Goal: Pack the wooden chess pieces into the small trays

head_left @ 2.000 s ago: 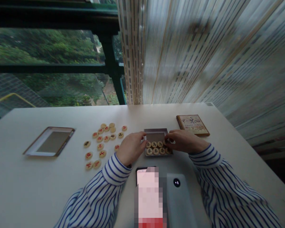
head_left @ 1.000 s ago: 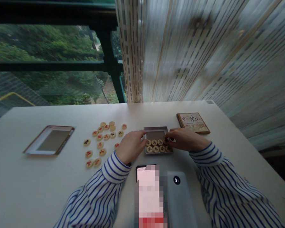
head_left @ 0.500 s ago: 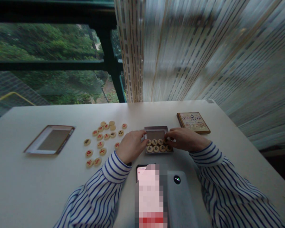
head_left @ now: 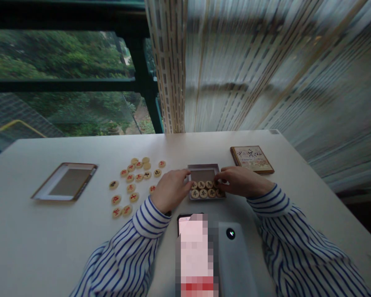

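Observation:
A shallow open box (head_left: 203, 167) stands in front of me, with two rows of round Chinese chess pieces (head_left: 203, 194) in its near half. Black characters mark those pieces. My left hand (head_left: 172, 187) grips the box's left side, its fingertips on the rim and its thumb by the left end of the second row. At the right end of that row, my right hand (head_left: 239, 181) has thumb and forefinger closed on a chess piece (head_left: 215, 184), partly hidden by the fingers. Loose chess pieces (head_left: 139, 177), mostly with red characters, lie scattered left of my left hand.
A box tray (head_left: 40, 194) lies on the white table (head_left: 55, 251) at the left. Behind my right hand is a printed box lid (head_left: 254, 159). A phone (head_left: 185, 220) and a pale device with a round display (head_left: 235, 255) lie nearest me. A string curtain (head_left: 222, 107) hangs behind.
Both hands and the pieces keep their places. Only the curtain strings at the back have swayed slightly.

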A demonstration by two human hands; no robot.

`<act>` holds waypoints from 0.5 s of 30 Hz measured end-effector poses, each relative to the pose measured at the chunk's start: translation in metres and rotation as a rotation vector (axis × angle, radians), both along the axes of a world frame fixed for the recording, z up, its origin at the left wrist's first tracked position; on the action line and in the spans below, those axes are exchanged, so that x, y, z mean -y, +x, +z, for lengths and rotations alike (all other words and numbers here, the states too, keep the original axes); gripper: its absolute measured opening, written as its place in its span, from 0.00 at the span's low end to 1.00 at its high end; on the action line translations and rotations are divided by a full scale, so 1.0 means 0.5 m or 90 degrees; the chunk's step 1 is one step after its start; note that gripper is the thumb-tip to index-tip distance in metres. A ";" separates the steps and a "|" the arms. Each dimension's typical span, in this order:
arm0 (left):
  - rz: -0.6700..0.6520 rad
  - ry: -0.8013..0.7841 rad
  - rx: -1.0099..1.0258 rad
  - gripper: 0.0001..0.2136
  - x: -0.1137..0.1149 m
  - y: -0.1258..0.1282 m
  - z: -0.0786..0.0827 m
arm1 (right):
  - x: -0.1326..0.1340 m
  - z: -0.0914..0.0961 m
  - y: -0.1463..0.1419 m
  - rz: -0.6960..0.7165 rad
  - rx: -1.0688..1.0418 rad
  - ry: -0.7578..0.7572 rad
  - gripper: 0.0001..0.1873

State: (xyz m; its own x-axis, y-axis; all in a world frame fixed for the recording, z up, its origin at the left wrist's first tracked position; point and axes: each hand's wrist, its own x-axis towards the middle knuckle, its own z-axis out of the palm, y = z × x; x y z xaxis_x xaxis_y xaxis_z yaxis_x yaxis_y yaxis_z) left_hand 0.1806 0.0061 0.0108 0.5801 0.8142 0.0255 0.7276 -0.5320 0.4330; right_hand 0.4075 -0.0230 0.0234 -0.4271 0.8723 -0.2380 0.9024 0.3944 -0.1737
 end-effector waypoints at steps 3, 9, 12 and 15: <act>-0.001 -0.004 -0.002 0.16 0.001 0.001 0.004 | -0.001 -0.002 0.001 0.004 -0.001 -0.003 0.14; 0.005 -0.010 -0.007 0.15 0.001 0.002 0.005 | 0.001 0.000 0.001 0.004 0.005 0.001 0.14; 0.004 -0.009 -0.008 0.15 0.001 0.002 0.004 | 0.001 0.001 0.000 0.002 0.008 -0.004 0.14; 0.003 -0.003 -0.010 0.15 0.001 0.001 0.003 | 0.000 0.000 0.000 0.001 0.006 -0.008 0.14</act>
